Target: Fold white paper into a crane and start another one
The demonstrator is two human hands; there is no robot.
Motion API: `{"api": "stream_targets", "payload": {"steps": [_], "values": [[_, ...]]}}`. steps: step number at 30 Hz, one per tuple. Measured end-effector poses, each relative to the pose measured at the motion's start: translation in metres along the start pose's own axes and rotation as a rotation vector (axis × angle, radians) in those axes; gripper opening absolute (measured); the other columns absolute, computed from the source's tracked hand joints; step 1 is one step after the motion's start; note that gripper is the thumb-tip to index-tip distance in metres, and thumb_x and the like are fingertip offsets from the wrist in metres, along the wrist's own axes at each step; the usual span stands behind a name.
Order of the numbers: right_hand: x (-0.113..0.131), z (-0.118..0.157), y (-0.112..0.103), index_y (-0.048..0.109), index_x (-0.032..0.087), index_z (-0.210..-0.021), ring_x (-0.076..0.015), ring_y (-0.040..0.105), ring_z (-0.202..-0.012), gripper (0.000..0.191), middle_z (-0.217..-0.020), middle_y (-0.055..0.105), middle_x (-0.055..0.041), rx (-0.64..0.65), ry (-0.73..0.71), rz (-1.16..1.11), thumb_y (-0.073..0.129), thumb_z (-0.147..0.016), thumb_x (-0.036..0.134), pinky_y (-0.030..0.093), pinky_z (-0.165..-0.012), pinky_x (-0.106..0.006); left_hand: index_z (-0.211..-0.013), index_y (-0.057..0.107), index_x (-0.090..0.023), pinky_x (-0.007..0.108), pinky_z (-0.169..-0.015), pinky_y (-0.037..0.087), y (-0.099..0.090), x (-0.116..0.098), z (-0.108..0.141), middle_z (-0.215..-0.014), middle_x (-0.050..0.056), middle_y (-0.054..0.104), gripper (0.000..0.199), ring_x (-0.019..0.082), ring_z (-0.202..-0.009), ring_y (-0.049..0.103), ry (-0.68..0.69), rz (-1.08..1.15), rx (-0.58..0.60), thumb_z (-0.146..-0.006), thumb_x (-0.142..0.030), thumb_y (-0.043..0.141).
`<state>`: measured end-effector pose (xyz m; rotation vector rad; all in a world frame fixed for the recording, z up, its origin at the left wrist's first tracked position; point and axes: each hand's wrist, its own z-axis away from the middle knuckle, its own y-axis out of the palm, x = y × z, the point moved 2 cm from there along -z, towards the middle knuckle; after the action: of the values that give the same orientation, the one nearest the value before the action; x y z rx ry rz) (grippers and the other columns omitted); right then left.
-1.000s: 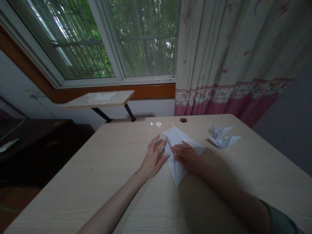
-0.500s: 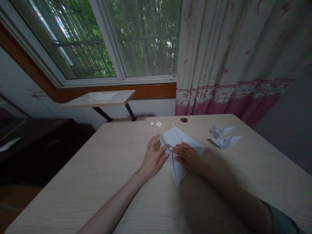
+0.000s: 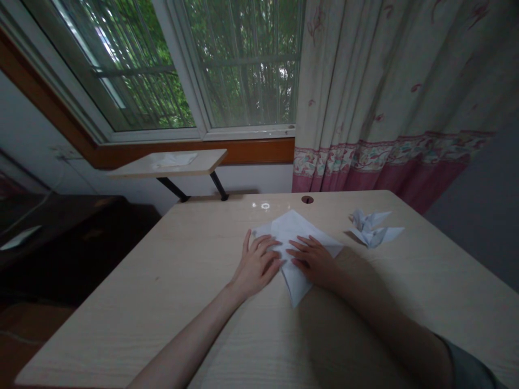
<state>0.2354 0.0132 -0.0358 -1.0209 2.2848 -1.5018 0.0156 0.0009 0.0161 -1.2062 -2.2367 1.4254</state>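
A partly folded sheet of white paper (image 3: pixel 292 222) lies on the pale wooden desk, one pointed corner toward me and another toward the window. On its left side rests my left hand (image 3: pixel 258 263), fingers spread and pressing the paper's left flap, whose corner shows beyond the fingertips. My right hand (image 3: pixel 313 262) lies flat over the right half, fingers stretched out to the left. Both sets of fingertips almost meet near the paper's middle and cover part of its folds. Neither hand grips anything.
Folded white paper birds (image 3: pixel 375 229) stand to the right on the desk (image 3: pixel 211 319). A small raised shelf (image 3: pixel 141 168) at the back left carries a sheet of paper (image 3: pixel 176 160). Near the back edge is a round brown cable hole (image 3: pixel 307 200). A curtain (image 3: pixel 348 108) hangs behind.
The left flap, held up by my left hand before, now lies opened out to the left. My left hand has flattened onto it. My right hand has stayed nearly still.
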Motion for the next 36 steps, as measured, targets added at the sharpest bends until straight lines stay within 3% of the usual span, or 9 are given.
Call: {"api": "stream_targets", "payload": {"steps": [3, 5, 8, 11, 16, 24, 36], "values": [[0.000, -0.001, -0.001, 0.067, 0.030, -0.124, -0.0277, 0.053, -0.131, 0.031, -0.134, 0.065, -0.0049, 0.015, 0.008, 0.002, 0.056, -0.095, 0.025, 0.038, -0.111, -0.057, -0.096, 0.068, -0.023, 0.061, -0.122, 0.003, 0.000, -0.001, -0.002, -0.112, 0.002, 0.072, 0.022, 0.021, -0.114, 0.062, 0.011, 0.052, 0.042, -0.101, -0.032, 0.049], [0.000, -0.001, -0.001, 0.066, 0.030, -0.125, -0.0277, 0.053, -0.131, 0.032, -0.134, 0.064, -0.0049, 0.025, 0.015, 0.009, 0.056, -0.096, 0.025, 0.038, -0.111, -0.057, -0.096, 0.069, -0.022, 0.057, -0.122, 0.015, 0.002, -0.002, -0.002, -0.105, 0.002, 0.074, 0.025, 0.019, -0.104, 0.066, 0.034, 0.077, 0.077, -0.102, -0.031, 0.047], [0.001, -0.002, 0.000, 0.066, 0.030, -0.126, -0.0273, 0.053, -0.131, 0.032, -0.135, 0.064, -0.0048, 0.027, 0.023, 0.012, 0.054, -0.096, 0.026, 0.037, -0.111, -0.057, -0.099, 0.072, -0.021, 0.046, -0.111, 0.041, 0.007, -0.003, 0.000, -0.111, 0.003, 0.074, 0.027, 0.019, -0.105, 0.068, 0.070, 0.071, 0.127, -0.102, -0.031, 0.047], [0.001, -0.002, -0.001, 0.066, 0.029, -0.126, -0.0270, 0.053, -0.131, 0.032, -0.135, 0.064, -0.0052, 0.030, 0.044, 0.008, 0.052, -0.097, 0.026, 0.037, -0.111, -0.057, -0.101, 0.073, -0.021, 0.044, -0.103, 0.048, 0.009, -0.004, 0.001, -0.114, 0.004, 0.074, 0.029, 0.022, -0.108, 0.067, 0.074, 0.032, 0.141, -0.102, -0.032, 0.047], [0.001, -0.002, 0.000, 0.066, 0.028, -0.126, -0.0278, 0.054, -0.130, 0.033, -0.136, 0.063, -0.0060, 0.035, 0.069, 0.013, 0.052, -0.097, 0.024, 0.038, -0.110, -0.059, -0.111, 0.072, -0.023, 0.043, -0.102, 0.048, 0.008, -0.005, 0.001, -0.116, 0.004, 0.074, 0.029, 0.022, -0.109, 0.067, 0.071, 0.039, 0.182, -0.102, -0.037, 0.049], [-0.010, 0.001, 0.005, 0.071, 0.024, -0.117, -0.0263, 0.062, -0.121, 0.032, -0.128, 0.069, -0.0078, -0.067, 0.076, 0.036, 0.053, -0.092, 0.015, 0.045, -0.107, -0.052, -0.119, 0.068, -0.025, 0.043, -0.117, 0.032, 0.010, -0.010, 0.001, -0.123, 0.002, 0.071, 0.030, 0.017, -0.115, 0.065, 0.120, 0.118, 0.253, -0.104, -0.035, 0.045], [-0.027, 0.010, 0.001, 0.069, 0.023, -0.119, -0.0260, 0.065, -0.114, 0.038, -0.121, 0.071, -0.0092, -0.130, 0.119, 0.045, 0.047, -0.091, 0.012, 0.048, -0.105, -0.053, -0.134, 0.059, -0.026, 0.055, -0.117, 0.023, 0.002, -0.007, -0.002, -0.134, 0.008, 0.064, 0.052, 0.026, -0.115, 0.065, 0.133, 0.001, 0.262, -0.098, -0.061, 0.046]]}}
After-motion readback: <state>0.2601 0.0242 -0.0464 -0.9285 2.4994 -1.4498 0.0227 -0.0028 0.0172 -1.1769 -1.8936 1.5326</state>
